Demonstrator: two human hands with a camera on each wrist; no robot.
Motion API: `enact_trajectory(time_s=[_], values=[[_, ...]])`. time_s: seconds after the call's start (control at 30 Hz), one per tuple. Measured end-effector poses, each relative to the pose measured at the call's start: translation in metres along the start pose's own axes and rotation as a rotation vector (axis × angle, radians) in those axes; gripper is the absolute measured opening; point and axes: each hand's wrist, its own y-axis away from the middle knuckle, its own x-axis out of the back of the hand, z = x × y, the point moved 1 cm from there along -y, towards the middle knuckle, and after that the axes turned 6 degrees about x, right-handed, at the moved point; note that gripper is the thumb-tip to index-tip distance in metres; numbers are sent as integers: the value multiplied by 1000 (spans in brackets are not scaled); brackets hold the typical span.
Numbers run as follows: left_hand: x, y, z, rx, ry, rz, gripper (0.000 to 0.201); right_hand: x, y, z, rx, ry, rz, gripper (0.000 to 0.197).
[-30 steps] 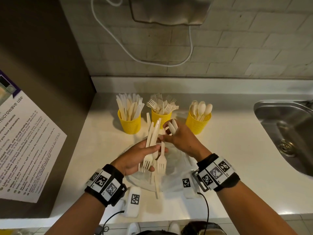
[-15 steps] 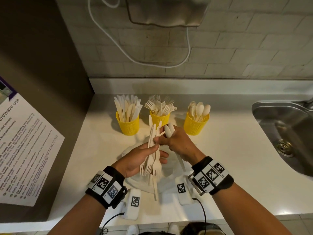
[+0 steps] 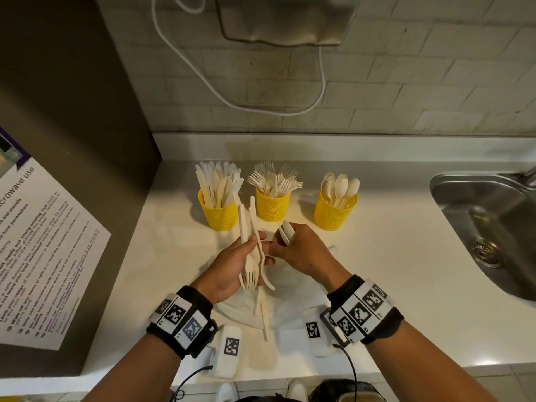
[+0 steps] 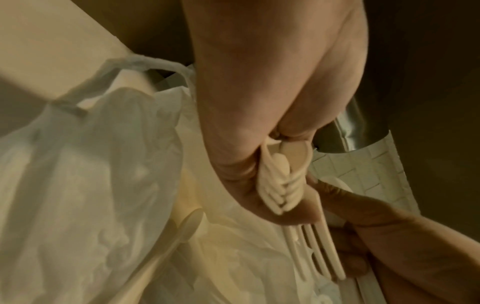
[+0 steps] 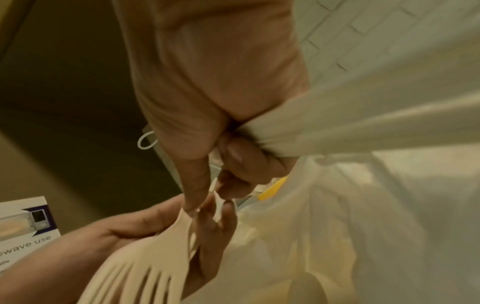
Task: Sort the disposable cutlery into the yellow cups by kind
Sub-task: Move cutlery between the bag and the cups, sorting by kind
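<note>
Three yellow cups stand in a row at the back: knives (image 3: 222, 216), forks (image 3: 272, 208), spoons (image 3: 333, 214). My left hand (image 3: 249, 258) grips a bundle of cream forks (image 3: 249, 275), tines toward me and handles rising in front of the cups. The bundle of forks (image 4: 280, 185) lies across that palm in the left wrist view. My right hand (image 3: 280, 248) holds a few spoons (image 3: 286, 232) in its curled fingers. Its thumb and forefinger pinch the handle of one fork (image 5: 135, 281) against the bundle.
A crumpled white plastic bag (image 3: 293, 294) lies under both hands with a few loose cutlery pieces (image 3: 262, 314) on it. A steel sink (image 3: 493, 233) is sunk in the counter at right. A dark cabinet side with a poster (image 3: 37, 256) stands left.
My right hand has brought a single fork left against the bundle in my left hand. Both hands sit closer together, and the spoons stay in the right fingers.
</note>
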Motion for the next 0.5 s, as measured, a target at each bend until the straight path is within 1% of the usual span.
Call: enact_trajectory(time_s=[0.1,0.23,0.3,0.37,0.5], values=[[-3,4,1,8,11,-61,41,-3,4,-1,-25,-47,-33,18],[-7,7,1,21,-44,-71,43,-6,6,0,-60,-42,-68,21],[-5,8,-1,12,-89,-55,41,-7,6,0,-79,-31,-99,23],[-4,8,-2,6,-103,-41,36,-7,7,-1,-93,-57,-131,21],[-7,11,1,17,-29,-17,27,-5,9,-5,-85,-99,-150,21]])
